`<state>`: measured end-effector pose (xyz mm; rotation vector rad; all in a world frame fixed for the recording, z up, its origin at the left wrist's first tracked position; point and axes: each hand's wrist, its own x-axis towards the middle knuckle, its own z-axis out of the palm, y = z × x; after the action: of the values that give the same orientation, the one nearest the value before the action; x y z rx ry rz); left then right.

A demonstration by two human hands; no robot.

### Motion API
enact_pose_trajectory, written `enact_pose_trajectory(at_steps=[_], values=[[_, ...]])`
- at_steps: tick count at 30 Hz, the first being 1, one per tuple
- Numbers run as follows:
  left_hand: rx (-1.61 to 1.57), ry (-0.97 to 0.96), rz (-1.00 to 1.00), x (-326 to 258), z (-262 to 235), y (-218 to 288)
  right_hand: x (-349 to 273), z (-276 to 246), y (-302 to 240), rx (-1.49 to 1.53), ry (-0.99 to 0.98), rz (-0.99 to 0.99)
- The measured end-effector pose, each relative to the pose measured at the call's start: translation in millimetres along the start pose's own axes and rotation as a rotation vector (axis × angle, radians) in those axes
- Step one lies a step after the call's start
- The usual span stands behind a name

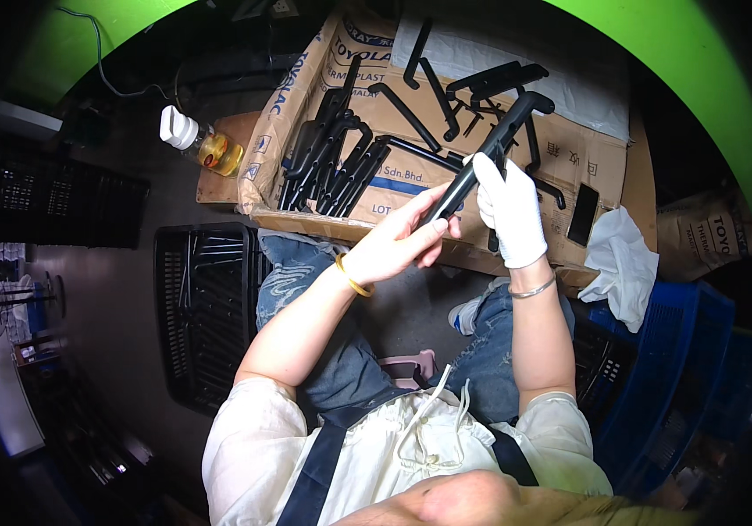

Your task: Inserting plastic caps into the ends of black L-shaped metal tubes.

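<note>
A long black plastic part (506, 131) with a bent, rounded far end slants up to the right between my hands, above a cardboard-covered work surface (354, 188). My bare left hand (406, 232) grips its near end, thumb on top. My right hand (509, 209), in a white glove, is closed on its middle; some of those fingers are hidden. Left of it lies a stack of similar black parts (332, 162), side by side. Beyond, several loose black bent parts (406, 114) are scattered on the cardboard.
A flat black rectangular object (583, 213) and a crumpled white cloth (621, 263) lie on the right. A white-capped bottle of yellow liquid (218, 151) stands at the left. Black parts fill a black crate (163, 307) beside my leg. Blue crates (670, 377) and a brown sack (709, 232) are at right.
</note>
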<state>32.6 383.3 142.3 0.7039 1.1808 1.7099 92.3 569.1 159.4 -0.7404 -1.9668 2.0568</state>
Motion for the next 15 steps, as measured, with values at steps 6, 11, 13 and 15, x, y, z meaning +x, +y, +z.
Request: enact_pose_trajectory(at_steps=[6,11,13,15], values=[[0.008,0.335,-0.062,0,-6,3,-26,7,14,-0.148,-0.089,-0.205],[0.03,0.434,-0.119,2,1,5,-43,14,18,-0.822,-0.216,-0.735],[0.052,0.45,-0.104,5,7,6,-48,17,16,-0.84,-0.203,-0.669],[0.09,0.45,-0.087,5,8,4,-49,19,14,-0.851,-0.186,-0.623]])
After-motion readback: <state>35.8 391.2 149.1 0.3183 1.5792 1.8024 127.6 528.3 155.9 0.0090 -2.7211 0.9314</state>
